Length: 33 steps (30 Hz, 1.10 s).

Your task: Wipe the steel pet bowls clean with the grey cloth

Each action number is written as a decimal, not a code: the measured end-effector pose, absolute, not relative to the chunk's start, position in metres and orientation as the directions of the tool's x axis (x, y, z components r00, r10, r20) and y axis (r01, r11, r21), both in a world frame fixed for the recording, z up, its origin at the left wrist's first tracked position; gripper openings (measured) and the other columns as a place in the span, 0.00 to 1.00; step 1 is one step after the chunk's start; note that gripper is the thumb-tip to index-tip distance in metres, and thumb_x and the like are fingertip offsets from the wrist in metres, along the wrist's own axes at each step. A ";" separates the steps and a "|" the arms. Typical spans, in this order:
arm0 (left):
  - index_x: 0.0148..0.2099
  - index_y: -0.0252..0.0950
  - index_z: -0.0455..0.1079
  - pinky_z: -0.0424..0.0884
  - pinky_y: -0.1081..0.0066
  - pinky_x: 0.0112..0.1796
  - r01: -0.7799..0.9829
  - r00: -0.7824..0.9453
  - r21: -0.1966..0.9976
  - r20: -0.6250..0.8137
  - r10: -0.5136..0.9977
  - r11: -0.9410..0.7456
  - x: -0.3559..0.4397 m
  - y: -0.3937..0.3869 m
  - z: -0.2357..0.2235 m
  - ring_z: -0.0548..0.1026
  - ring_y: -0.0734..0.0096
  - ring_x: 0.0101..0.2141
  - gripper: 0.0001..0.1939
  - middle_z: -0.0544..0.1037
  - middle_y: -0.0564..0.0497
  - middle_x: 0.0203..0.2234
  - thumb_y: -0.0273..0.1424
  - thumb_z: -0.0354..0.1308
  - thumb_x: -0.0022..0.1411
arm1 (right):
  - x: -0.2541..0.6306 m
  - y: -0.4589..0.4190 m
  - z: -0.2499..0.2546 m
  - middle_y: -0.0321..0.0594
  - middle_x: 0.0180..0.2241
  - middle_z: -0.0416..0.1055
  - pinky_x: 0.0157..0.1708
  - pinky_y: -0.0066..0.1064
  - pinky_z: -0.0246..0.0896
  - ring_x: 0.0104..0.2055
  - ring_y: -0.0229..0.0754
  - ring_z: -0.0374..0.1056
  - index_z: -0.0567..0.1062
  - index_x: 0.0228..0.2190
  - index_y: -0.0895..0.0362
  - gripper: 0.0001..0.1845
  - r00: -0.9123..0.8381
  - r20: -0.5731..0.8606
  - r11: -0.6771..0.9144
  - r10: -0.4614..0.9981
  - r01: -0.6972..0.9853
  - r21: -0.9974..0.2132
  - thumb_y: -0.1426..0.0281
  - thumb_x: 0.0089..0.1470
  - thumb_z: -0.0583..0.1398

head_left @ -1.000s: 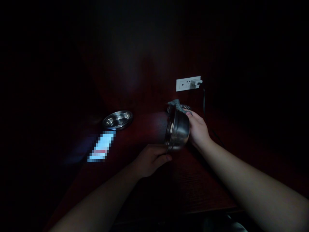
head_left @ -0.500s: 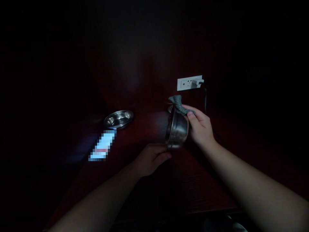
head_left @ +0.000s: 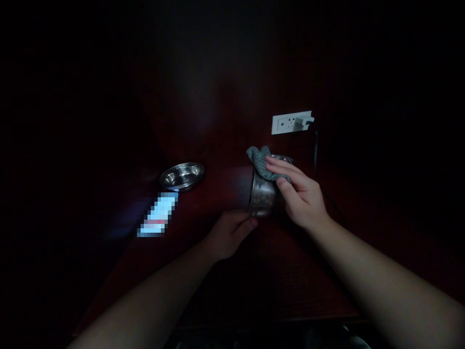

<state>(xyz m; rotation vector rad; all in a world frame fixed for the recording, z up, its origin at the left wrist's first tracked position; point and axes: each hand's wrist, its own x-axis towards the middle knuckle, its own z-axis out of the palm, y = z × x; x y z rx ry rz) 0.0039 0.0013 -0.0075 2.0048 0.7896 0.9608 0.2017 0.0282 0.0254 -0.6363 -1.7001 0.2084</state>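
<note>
A shiny metal bowl (head_left: 263, 196) is tipped on its side above the dark red table. My left hand (head_left: 232, 232) grips its lower rim, thumb on the near side and the other fingers partly hidden. A grey-green cloth (head_left: 262, 162) lies against the upper outer side of the bowl. My right hand (head_left: 301, 191) presses the cloth there, its fingers laid over the fabric and the thumb on its lower edge. The bowl's opening faces left, away from my right hand.
A second shallow metal bowl (head_left: 182, 176) sits on the table (head_left: 218, 194) at the left. In front of it lies a lit, blurred-out screen (head_left: 158, 215). Behind my right hand is another metal rim (head_left: 282, 158). A white wall socket (head_left: 292, 122) holds a plug with a dark cable (head_left: 316, 155).
My right hand has moved the cloth slightly left and spread its fingers over it. The bowl has turned a little, and a metal rim now shows behind my right hand. The view has shifted slightly.
</note>
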 end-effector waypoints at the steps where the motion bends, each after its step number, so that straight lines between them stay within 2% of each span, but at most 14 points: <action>1: 0.30 0.35 0.72 0.69 0.68 0.40 0.196 0.509 0.843 0.348 0.787 -0.500 0.004 0.002 -0.009 0.74 0.67 0.35 0.22 0.74 0.52 0.25 0.44 0.49 0.67 | 0.201 0.027 0.025 0.40 0.57 0.70 0.62 0.49 0.55 0.60 0.47 0.64 0.76 0.50 0.48 0.17 -0.125 0.851 0.835 0.511 0.310 -0.455 0.69 0.62 0.55; 6: 0.38 0.33 0.74 0.72 0.64 0.41 0.174 0.404 0.919 0.262 0.876 -0.355 0.004 0.006 -0.017 0.75 0.65 0.36 0.23 0.77 0.48 0.33 0.48 0.49 0.66 | 0.198 0.025 0.024 0.41 0.58 0.70 0.62 0.52 0.54 0.61 0.48 0.63 0.76 0.50 0.50 0.18 -0.253 0.842 0.853 0.477 0.361 -0.376 0.72 0.61 0.55; 12: 0.47 0.35 0.71 0.76 0.62 0.44 -0.021 0.347 0.970 0.235 0.908 -0.243 0.007 0.007 -0.017 0.75 0.64 0.44 0.19 0.76 0.46 0.44 0.45 0.53 0.65 | 0.194 0.023 0.018 0.43 0.60 0.67 0.63 0.51 0.54 0.63 0.47 0.60 0.75 0.52 0.52 0.19 -0.390 0.801 0.880 0.454 0.337 -0.334 0.73 0.60 0.55; 16: 0.54 0.38 0.69 0.76 0.62 0.45 -0.135 0.286 0.963 0.264 0.921 -0.234 0.007 0.009 -0.013 0.75 0.62 0.47 0.17 0.74 0.45 0.50 0.40 0.54 0.66 | 0.191 0.020 0.017 0.44 0.60 0.67 0.62 0.51 0.55 0.63 0.46 0.60 0.75 0.52 0.52 0.19 -0.442 0.789 0.900 0.427 0.294 -0.323 0.74 0.60 0.55; 22: 0.56 0.39 0.67 0.77 0.62 0.45 -0.230 0.274 0.940 0.311 0.910 -0.252 0.009 0.008 -0.009 0.73 0.58 0.52 0.18 0.70 0.45 0.57 0.38 0.54 0.66 | 0.190 0.018 0.021 0.41 0.60 0.66 0.63 0.53 0.53 0.64 0.45 0.60 0.74 0.53 0.49 0.21 -0.455 0.798 0.914 0.397 0.273 -0.299 0.76 0.60 0.55; 33: 0.60 0.41 0.62 0.78 0.65 0.42 -0.312 0.207 0.922 0.301 0.931 -0.229 0.010 0.005 0.003 0.73 0.61 0.51 0.21 0.70 0.44 0.57 0.39 0.52 0.68 | 0.192 0.023 0.016 0.40 0.64 0.60 0.63 0.50 0.54 0.65 0.46 0.57 0.72 0.55 0.47 0.23 -0.479 0.754 0.891 0.450 0.295 -0.344 0.74 0.60 0.56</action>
